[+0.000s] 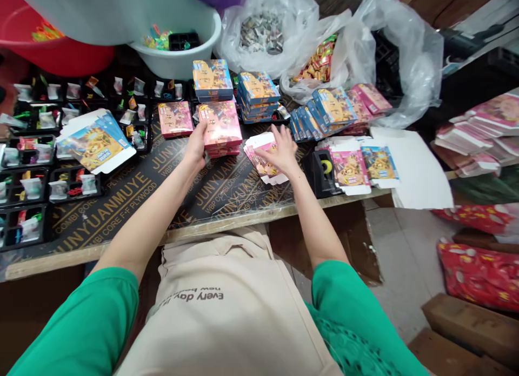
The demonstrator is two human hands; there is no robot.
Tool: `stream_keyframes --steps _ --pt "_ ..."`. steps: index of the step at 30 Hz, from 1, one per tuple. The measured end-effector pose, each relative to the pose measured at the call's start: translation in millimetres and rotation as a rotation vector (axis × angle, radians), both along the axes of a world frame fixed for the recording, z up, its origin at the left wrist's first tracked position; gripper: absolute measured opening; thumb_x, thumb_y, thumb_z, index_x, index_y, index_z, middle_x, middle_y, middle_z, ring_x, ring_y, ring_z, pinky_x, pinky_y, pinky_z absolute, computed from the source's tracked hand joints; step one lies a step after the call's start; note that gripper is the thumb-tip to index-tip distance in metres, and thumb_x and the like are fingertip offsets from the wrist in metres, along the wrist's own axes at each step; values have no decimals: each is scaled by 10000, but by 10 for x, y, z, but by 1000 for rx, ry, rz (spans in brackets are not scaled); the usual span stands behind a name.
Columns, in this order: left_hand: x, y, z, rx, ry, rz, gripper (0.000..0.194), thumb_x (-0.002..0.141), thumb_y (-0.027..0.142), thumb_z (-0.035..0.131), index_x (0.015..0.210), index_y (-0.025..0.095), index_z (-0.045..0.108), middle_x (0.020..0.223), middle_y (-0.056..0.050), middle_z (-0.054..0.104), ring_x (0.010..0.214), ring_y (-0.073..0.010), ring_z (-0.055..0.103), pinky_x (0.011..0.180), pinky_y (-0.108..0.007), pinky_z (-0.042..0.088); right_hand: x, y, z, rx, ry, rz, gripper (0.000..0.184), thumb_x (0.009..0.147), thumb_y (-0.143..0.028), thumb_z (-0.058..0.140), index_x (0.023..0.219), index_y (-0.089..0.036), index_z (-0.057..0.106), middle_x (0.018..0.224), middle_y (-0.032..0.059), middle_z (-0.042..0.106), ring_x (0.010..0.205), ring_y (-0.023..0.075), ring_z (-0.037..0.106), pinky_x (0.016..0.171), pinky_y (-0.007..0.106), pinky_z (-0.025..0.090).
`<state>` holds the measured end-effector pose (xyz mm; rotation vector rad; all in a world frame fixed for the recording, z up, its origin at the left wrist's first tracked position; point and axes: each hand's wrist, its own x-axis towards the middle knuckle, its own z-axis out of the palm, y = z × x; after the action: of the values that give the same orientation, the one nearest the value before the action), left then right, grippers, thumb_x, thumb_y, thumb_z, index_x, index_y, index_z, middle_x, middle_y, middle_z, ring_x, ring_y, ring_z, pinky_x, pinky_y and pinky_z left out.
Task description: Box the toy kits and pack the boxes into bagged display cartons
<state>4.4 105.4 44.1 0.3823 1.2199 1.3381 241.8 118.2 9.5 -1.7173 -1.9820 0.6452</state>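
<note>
Pink boxes (221, 123), glossy, stacked

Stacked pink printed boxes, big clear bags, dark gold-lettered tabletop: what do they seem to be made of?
The stacked pink printed boxes look like thin glossy card, from their crisp edges and glare. The big clear bags seem shiny plastic film, being see-through and wrinkled. The dark gold-lettered tabletop is probably smooth-coated plywood: the lettering says so, and its front edge looks like bare wood.

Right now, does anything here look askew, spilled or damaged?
Nothing looks spilled or damaged, but the row of blue boxes beyond the right hand leans over instead of standing squarely, and the flat blue cartons at left lie unevenly fanned.
</note>
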Motion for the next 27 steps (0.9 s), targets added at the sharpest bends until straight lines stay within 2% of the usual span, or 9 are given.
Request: stream_keyframes --steps 4,8,10,13,15,18,21,24,27 --pt "-106 -167 60 105 265 44 330 995 450 494 1101 182 654 1262 -72 706 1316 -271 584 1186 -482 419 371 -434 -213 -96 -346 -7 1154 728 -660 745 1599 -75 264 1647 318 224 1545 485 207 1163 723 237" --pt "-46 -723 -94 221 423 139 591 921 319 613 1462 214 399 1623 -82 372 1507 -203 346 1281 -405 237 380 -777 -256 63 -300 17 606 926 -440 557 1413 -79 567 1452 268 566 1367 401 539 1093 549 449" --pt "97 -1057 -199 278 438 68 787 840 361 721 1509 265 319 1640 -94 325 1500 -221 362 1266 -394 263 338 -926 -128 155 -234 -84 472 992 -375 408 1292 -128 678 1240 215 721 1154 361 691 1002 500 511" --pt "377 -1395 -282 318 359 -263 865 763 574 773 1486 332 366 1581 -106 410 1477 -301 407 1224 -471 328 167 -1255 178 338 -41 -237 490 1028 -377 335 1288 -179 701 1166 171 760 1033 327 740 945 455 536" --pt "511 -1474 -262 323 229 -422 968 699 676 772 1505 343 351 1573 -116 422 1476 -339 407 1190 -507 368 -52 -1545 366 430 128 -155 447 1028 -365 382 1342 -227 670 1216 130 751 1053 294 740 949 420 544" --pt "487 -1489 -164 339 43 -464 987 655 708 753 1485 301 408 1552 -121 459 1449 -353 440 1166 -506 402 -439 -1891 513 418 270 190 424 987 -361 522 1391 -279 625 1257 92 738 1100 279 727 964 417 559" --pt "197 -1531 -83 331 4 -449 804 665 647 746 1342 246 581 1501 -112 528 1406 -360 485 1168 -493 409 -702 -1886 537 371 390 440 541 909 -545 631 1388 -294 610 1303 98 708 1203 311 669 1028 475 533" --pt "-158 -1615 -84 367 33 -555 771 628 543 811 1324 270 621 1458 -86 577 1374 -363 517 1143 -487 441 -805 -1578 531 355 535 375 564 910 -686 535 1305 -298 642 1236 99 688 1151 283 645 1006 468 521" --pt "-381 -1698 -143 416 60 -682 860 595 414 870 1395 281 582 1458 -77 585 1402 -361 495 1150 -475 441 -859 -1267 512 312 596 340 555 903 -751 469 1000 -256 700 996 75 631 972 236 611 910 424 526"
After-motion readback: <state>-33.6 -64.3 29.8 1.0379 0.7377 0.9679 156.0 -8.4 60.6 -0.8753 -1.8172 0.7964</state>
